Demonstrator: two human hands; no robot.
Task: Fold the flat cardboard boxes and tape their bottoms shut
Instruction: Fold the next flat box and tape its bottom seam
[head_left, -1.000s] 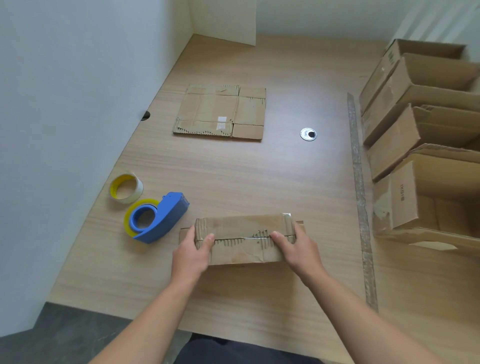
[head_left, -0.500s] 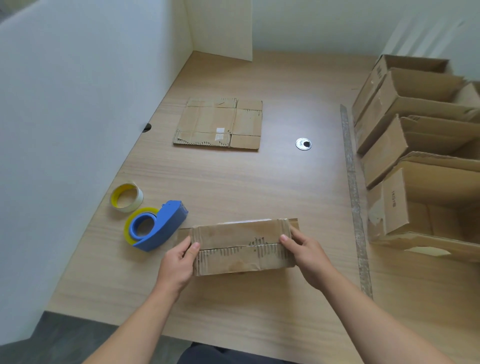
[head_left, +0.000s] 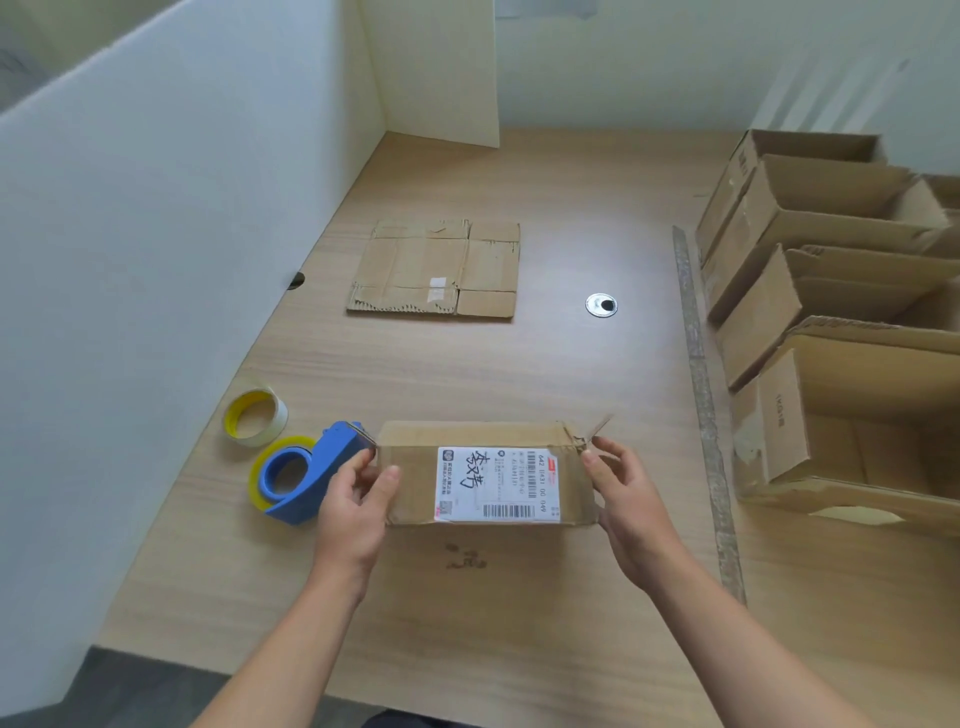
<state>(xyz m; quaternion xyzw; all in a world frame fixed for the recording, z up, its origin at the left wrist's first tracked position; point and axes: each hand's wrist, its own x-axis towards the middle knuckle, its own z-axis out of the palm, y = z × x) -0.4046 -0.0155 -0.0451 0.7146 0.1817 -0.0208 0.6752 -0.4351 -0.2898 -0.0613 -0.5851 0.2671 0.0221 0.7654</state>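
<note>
A small folded cardboard box (head_left: 415, 483) with a white shipping label facing me is held just above the desk near its front. My left hand (head_left: 353, 499) grips its left end, thumb on the front face. My right hand (head_left: 628, 493) holds its right end with the fingers round the edge, where a loose flap sticks up. A blue tape dispenser (head_left: 306, 475) with a yellow roll lies just left of the box. A spare tape roll (head_left: 255, 417) sits beyond it. One flat cardboard box (head_left: 441, 267) lies further back on the desk.
Several folded open boxes (head_left: 841, 332) are lined up along the right side of the wooden desk (head_left: 519, 364). A grey strip (head_left: 701, 395) runs front to back beside them. A round cable grommet (head_left: 601, 304) sits mid-desk. White partition walls close off the left and back.
Both hands have turned the box over: the taped seam that faced me is gone from view and the labelled side now faces me. The box sits a little higher.
</note>
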